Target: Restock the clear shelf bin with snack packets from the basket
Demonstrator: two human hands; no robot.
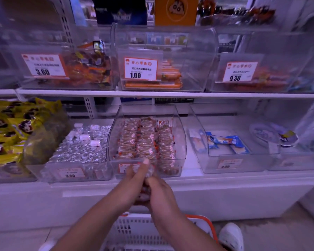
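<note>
Left fingers: curled around a stack of clear snack packets (146,180), with one finger (145,163) stretched up toward 12 o'clock, its tip against the front lip of the clear shelf bin (181,140).
Right fingers: wrapped over the same stack from the 3 o'clock side, clasping it against the left hand.
Left hand (134,180): raised in front of the bin's price label, forearm running down to 7 o'clock.
Right hand (160,192): just beside and slightly below the left, touching it, forearm running down to 5 o'clock.
Held packets: mostly covered by both hands; only a glossy clear edge shows between them, so their count cannot be told.
Clear shelf bin: on the lower shelf at 12 o'clock from the hands, holding three rows of red-and-white packets (147,140).
Basket (134,230): white lattice with an orange rim, on the floor at 6 o'clock, partly hidden by the forearms and cut off by the bottom edge.
Shoe (231,237): white, at 4 o'clock of the basket.
Neighbouring bins: foil-wrapped sweets (83,142) at 9 o'clock, blue packets (223,142) at 3 o'clock.
</note>
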